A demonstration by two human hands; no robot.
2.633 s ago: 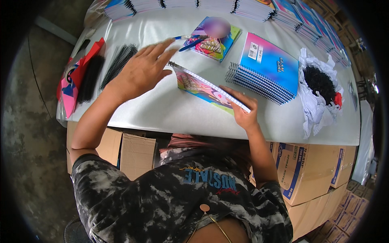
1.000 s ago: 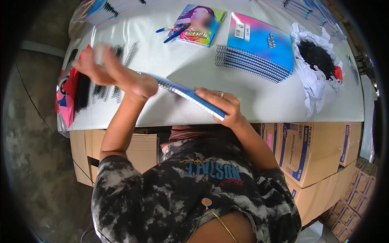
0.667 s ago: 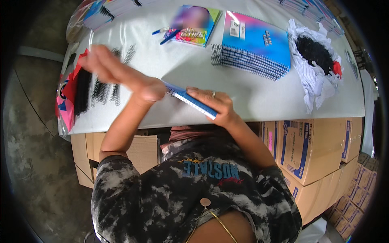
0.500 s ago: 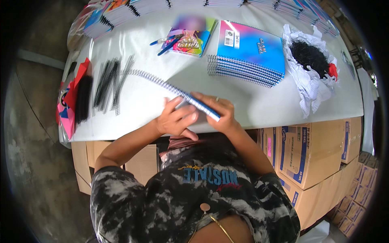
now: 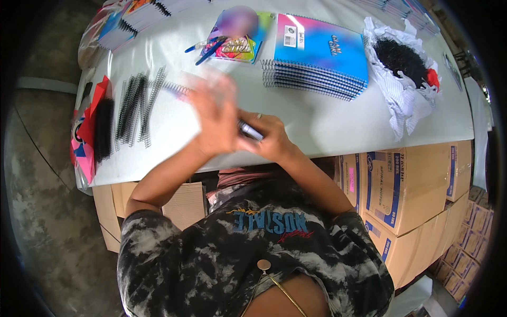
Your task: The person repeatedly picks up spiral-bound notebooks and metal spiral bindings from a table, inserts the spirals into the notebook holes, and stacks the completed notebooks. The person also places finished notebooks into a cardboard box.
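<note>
Right hand (image 5: 272,138): fingers grip notebook (image 5: 251,131), likely steadying it.
Left hand (image 5: 215,119): blurred; fingers appear spread.
Loose coils (image 5: 138,105): on surface (image 5: 169,129), probably for reach.

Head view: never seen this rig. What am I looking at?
No robot: a person working bare-handed, seen from above by the left of two head-worn fisheye cameras, so straight edges bend. Picture left is the person's left. The right hand holds a spiral notebook; the blurred left hand is right beside it, contact unclear. On the white table lie loose dark coils, a colourful notebook with pens on it, a stack of blue-and-pink notebooks, and a crumpled striped cloth with a dark tangle on it.
</note>
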